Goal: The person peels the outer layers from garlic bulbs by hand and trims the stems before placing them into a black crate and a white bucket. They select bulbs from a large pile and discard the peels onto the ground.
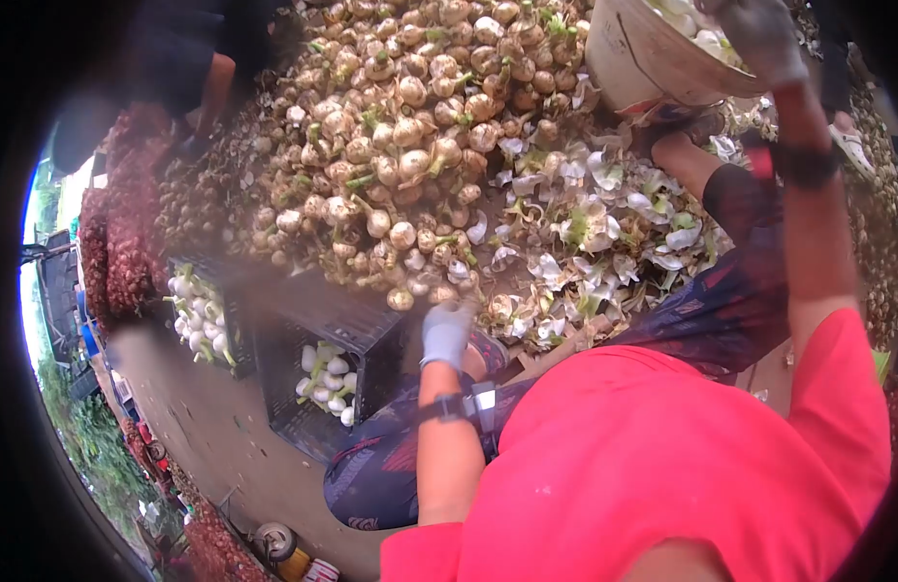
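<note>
My right hand (764,44), in a pale glove, grips the rim of a dirty white bucket (624,63) at the upper right. The bucket is tilted and holds white pieces like peeled onions or skins. My left hand (447,332), also gloved, is low at the near edge of a large heap of onions (410,131), back turned up; its fingertips are blurred among the bulbs. Just left of it stands a black plastic crate (371,349) with several clean white onions (328,383) with green stems inside.
Loose onion skins (604,223) cover the ground between the heap and my legs. A second crate of peeled onions (199,320) stands farther left. Red mesh sacks (129,233) are stacked behind it, near a person in dark clothes (168,58).
</note>
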Demonstrator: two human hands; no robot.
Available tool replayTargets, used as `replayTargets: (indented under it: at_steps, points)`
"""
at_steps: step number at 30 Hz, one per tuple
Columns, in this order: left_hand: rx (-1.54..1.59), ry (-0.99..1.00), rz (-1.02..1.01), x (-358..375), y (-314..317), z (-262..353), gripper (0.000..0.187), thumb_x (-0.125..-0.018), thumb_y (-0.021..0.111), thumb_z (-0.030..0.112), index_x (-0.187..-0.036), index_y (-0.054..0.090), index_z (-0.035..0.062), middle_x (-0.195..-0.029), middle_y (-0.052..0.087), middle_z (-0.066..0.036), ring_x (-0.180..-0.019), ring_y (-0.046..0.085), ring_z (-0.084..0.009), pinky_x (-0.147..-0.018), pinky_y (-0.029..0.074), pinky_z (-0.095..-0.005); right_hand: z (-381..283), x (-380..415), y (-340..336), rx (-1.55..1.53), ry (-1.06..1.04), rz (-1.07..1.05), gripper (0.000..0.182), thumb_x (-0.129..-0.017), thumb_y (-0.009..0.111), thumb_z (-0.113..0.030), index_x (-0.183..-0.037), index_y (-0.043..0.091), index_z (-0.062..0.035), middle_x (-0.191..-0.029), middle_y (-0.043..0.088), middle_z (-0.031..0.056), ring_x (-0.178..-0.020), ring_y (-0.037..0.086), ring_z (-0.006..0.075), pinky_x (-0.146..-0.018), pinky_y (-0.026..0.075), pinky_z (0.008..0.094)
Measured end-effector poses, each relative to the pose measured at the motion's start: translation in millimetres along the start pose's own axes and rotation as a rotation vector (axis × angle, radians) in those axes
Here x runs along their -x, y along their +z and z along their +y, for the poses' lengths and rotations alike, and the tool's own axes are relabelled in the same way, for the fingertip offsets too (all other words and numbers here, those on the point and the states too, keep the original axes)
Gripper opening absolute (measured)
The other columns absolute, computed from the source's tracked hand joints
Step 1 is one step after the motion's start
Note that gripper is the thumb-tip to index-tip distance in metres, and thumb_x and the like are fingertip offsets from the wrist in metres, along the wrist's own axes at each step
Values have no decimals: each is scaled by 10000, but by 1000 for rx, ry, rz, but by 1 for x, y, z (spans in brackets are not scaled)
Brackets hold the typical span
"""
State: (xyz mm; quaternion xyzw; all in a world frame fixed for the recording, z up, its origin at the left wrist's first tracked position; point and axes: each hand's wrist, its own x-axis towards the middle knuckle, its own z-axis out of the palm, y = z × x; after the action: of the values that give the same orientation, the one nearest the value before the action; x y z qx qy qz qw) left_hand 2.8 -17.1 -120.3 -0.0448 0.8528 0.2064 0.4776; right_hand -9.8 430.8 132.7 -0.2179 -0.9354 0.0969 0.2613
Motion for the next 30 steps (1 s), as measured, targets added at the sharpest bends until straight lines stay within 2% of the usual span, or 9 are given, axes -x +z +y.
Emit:
replayTargets:
  at_steps: [3,4,8,14,18,22,24,28,30]
  points:
    - [-343,-32,112,-24,58,0,474,-801,576,430,-1006,647,9,-1047,633,-225,-968,622,-347,-827,496,-398,-1,-14,17,423,182,-414,573,-781,603,-268,-1314,451,-119,-1330,452,216,-1253,431,257,-1042,340,299]
    - [-424,-53,144,-35,74,1,461,-809,558,429,-970,660,9,-1023,637,-231,-1001,612,-350,-841,494,-404,26,-1,34,532,-178,-272,456,-814,578,-180,-1248,480,-79,-1148,517,173,-1006,521,210,-829,426,304]
    - [-800,298,-34,-68,109,8,333,-865,492,257,-1137,626,122,-1179,605,-128,-1059,602,-309,-867,489,-441,-25,92,41,-109,-359,-457,410,-708,608,-83,-1116,561,-81,-1057,595,136,-898,594,303,-714,497,382]
    - [-781,-17,-321,-77,98,-5,414,-808,543,297,-1152,624,81,-1261,541,-152,-1168,527,-289,-937,447,-404,-68,222,61,-370,61,-1168,398,-755,565,-158,-1151,573,-118,-983,620,184,-858,622,350,-710,515,433]
    - [-443,130,-141,-79,91,-34,459,-734,658,245,-1138,613,34,-1173,602,-171,-1083,587,-278,-914,455,-368,-65,235,74,-512,-19,-1041,390,-759,563,-147,-1149,587,-135,-941,636,182,-809,639,329,-697,511,416]
    - [776,253,-368,-24,61,8,486,-766,619,66,-1225,457,81,-917,628,-64,-717,604,-138,-590,507,-272,-73,215,50,-890,439,-953,406,-802,557,-166,-1196,557,-71,-758,668,100,-751,652,243,-746,503,350]
    - [1116,570,-493,27,40,59,457,-762,609,58,-1202,492,89,-1043,602,-87,-903,603,-209,-779,506,-336,-75,214,60,-777,274,-810,414,-778,595,-217,-1157,573,-52,-817,656,133,-783,636,241,-720,499,331]
    - [1033,910,-402,137,6,130,456,-878,563,302,-1258,432,87,-963,555,-35,-801,523,-140,-696,429,-273,-111,223,45,-864,125,-621,421,-738,609,-279,-1105,584,-74,-912,630,205,-890,603,378,-765,485,407]
    - [986,833,-150,149,11,115,446,-914,540,296,-1280,404,81,-1011,532,-29,-820,510,-99,-712,417,-233,-128,224,21,-1047,95,-639,336,-793,603,-214,-1097,589,-71,-862,634,154,-783,627,296,-714,504,367]
